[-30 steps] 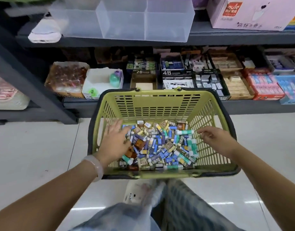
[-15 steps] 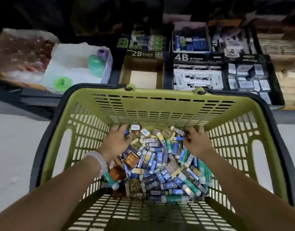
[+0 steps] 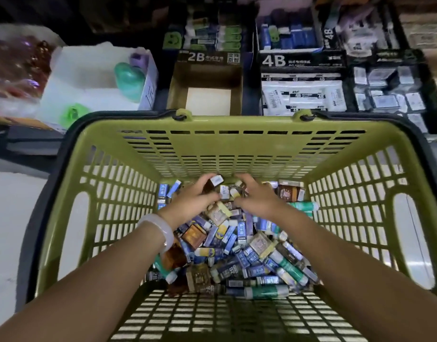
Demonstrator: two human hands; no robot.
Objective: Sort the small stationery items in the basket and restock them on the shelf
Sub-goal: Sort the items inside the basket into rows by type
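Basket: a green moulded-plastic basket (image 3: 239, 154) with slotted walls and a dark rim is seen filling the centre of the frame; two hinge loops are set on its far rim.
Stationery items: a loose heap of small boxed stationery items (image 3: 237, 245), too many to be counted, is piled on the basket floor at centre; blue, brown and cream wrappers and a few teal tubes are made out.
Left hand: the left hand (image 3: 190, 203) is sunk in the far end of the heap, fingers curled round a small dark box (image 3: 213, 183) with a white end.
Right hand: the right hand (image 3: 257, 199) is laid beside it, fingers curled into the pile; whether anything is grasped cannot be told.
Wrist: one pale smooth bangle (image 3: 158, 230) is worn on the left.
Shelf: across the top of the frame, one brown cardboard tray (image 3: 207, 77) marked 2B and one dark tray (image 3: 301, 61) marked 4B are seen.
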